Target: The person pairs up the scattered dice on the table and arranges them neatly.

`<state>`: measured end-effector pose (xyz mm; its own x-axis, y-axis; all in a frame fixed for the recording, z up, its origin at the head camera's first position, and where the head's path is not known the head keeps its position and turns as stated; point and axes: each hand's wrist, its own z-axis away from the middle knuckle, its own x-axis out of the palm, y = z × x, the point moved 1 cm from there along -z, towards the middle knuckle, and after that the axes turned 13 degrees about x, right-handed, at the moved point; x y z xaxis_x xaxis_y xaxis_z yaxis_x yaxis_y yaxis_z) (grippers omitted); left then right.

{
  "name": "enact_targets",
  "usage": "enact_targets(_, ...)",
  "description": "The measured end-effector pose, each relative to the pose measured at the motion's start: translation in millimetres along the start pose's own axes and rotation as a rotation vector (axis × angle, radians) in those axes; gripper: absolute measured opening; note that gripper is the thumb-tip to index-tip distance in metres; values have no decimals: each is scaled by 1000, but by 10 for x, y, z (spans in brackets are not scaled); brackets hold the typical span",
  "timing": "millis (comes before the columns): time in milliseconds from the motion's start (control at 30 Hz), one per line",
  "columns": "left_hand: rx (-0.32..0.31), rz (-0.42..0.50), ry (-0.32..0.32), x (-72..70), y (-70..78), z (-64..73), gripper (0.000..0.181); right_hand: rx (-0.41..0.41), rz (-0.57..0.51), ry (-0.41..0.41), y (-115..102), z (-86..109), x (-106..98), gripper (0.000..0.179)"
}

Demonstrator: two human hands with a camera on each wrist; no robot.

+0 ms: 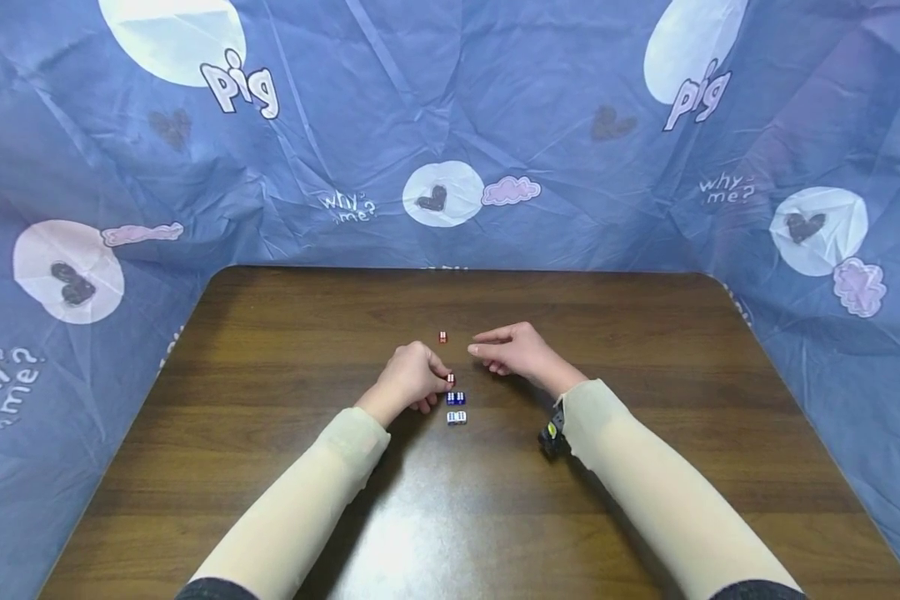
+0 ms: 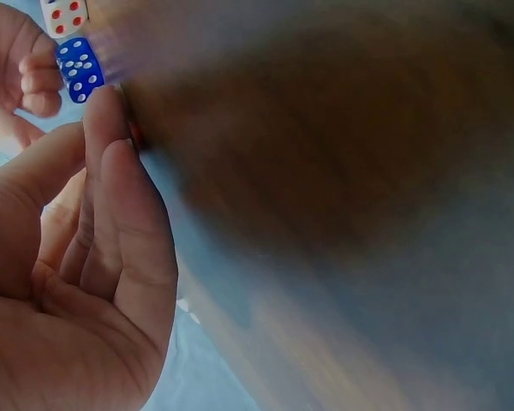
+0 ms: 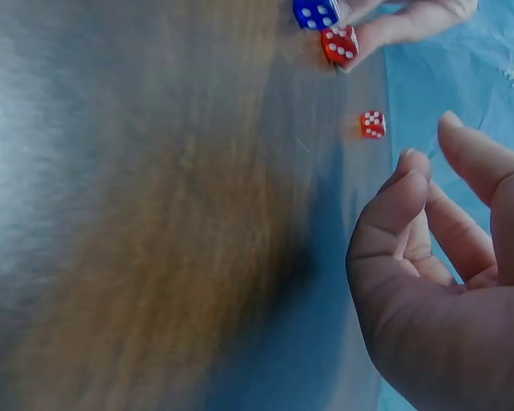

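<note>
My left hand (image 1: pixel 414 377) pinches a red die (image 1: pixel 451 378) with white pips between thumb and fingertips. Just nearer to me sit two blue dice (image 1: pixel 456 398) side by side, and nearer still a pair of white dice (image 1: pixel 457 417). In the left wrist view the fingers mostly hide the red die, while a blue die (image 2: pixel 80 68) and a white die (image 2: pixel 65 15) with red pips show beyond them. A second red die (image 1: pixel 442 337) lies alone farther back. Right of it hovers my right hand (image 1: pixel 517 350), holding nothing, its thumb and index finger apart.
The dice stand on a brown wood-grain table (image 1: pixel 285 467) with rounded far corners. A blue printed cloth (image 1: pixel 390 108) hangs behind and around it. A black wrist device (image 1: pixel 552 435) is strapped at my right cuff.
</note>
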<state>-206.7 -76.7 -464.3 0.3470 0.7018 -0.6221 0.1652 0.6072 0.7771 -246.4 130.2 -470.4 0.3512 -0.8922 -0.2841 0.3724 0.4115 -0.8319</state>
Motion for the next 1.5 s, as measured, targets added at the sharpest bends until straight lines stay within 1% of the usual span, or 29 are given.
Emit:
enact_targets(67, -3, 1, 2, -7, 6, 2, 6, 17, -19, -11, -26, -39, 10, 37)
enact_targets(133, -4, 0, -1, -11, 11, 1, 6, 19, -7, -19, -47, -79, 28, 37)
enact_targets(267, 2, -11, -11, -14, 16, -1, 5, -23, 97, -8, -81, -190, 84, 40)
enact_targets(367, 6, -18, -10, -14, 16, 1, 5, -60, 188, 16, -116, -278, 130, 41)
enact_targets(467, 2, -14, -9, -13, 10, 0, 5, -72, 250, 41, -158, -340, 171, 39)
enact_targets(700, 2, -11, -20, -8, 8, -9, 4, -70, 305, 120, -245, -423, 267, 35)
enact_targets(900, -5, -3, -28, -16, -8, -6, 5, -84, 392, 166, -314, -447, 344, 30)
enact_targets(1100, 20, -6, -24, -8, -26, -15, 6, -74, 415, 193, -341, -438, 364, 28)
enact_targets(1300, 22, -1, -23, 0, -35, -8, 5, -77, 475, 208, -348, -453, 382, 27)
enact_targets(1500, 26, -3, -12, -6, -29, -5, 4, -83, 443, 193, -346, -464, 393, 23)
